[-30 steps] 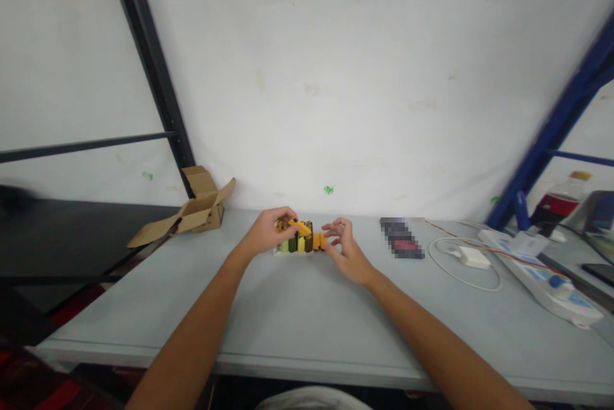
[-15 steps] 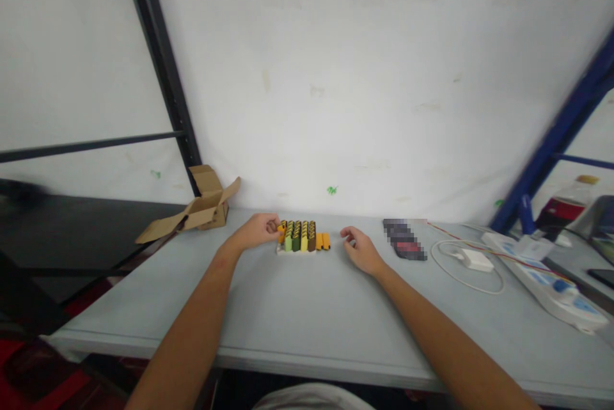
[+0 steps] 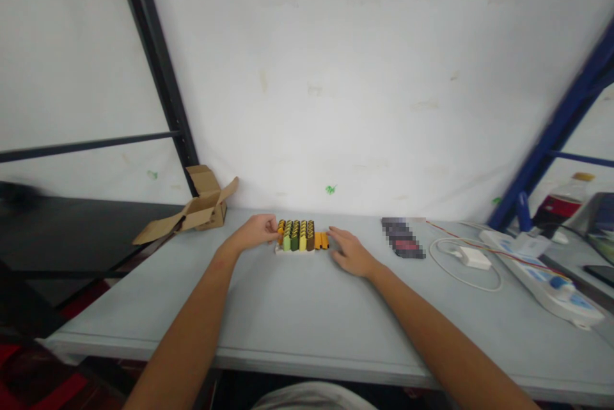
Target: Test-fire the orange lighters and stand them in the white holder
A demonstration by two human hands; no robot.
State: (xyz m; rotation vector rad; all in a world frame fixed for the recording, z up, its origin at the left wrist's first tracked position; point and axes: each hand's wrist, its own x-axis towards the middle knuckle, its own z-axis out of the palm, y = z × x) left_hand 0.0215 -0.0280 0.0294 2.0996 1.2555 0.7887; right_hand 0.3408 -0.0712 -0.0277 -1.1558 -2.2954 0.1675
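Counter (image 3: 297, 307), grey, wide; cardboard box (image 3: 201, 212), open, far left; power strip (image 3: 542, 272), far right; block rack (image 3: 296, 236), far centre, rows filled, two orange blocks (image 3: 321, 241) loose at its right end; left hand (image 3: 256, 231) touching rack's left end, grip narrow, holding nothing visible; right hand (image 3: 350, 252) flat, grip wide, fingertips just beside the orange blocks.

White wall (image 3: 364, 77) behind, scuffed, a few green paint spots (image 3: 329, 190). Grey desk (image 3: 297, 320) runs up to it. Black metal frame (image 3: 158, 71) leans on the left with a horizontal bar, dark shelf (image 3: 71, 231) below it. Blue metal post (image 3: 551, 135) slants on the right. Red floor (image 3: 43, 384) shows under the desk's left edge. Light is flat and even, no hard shadows.
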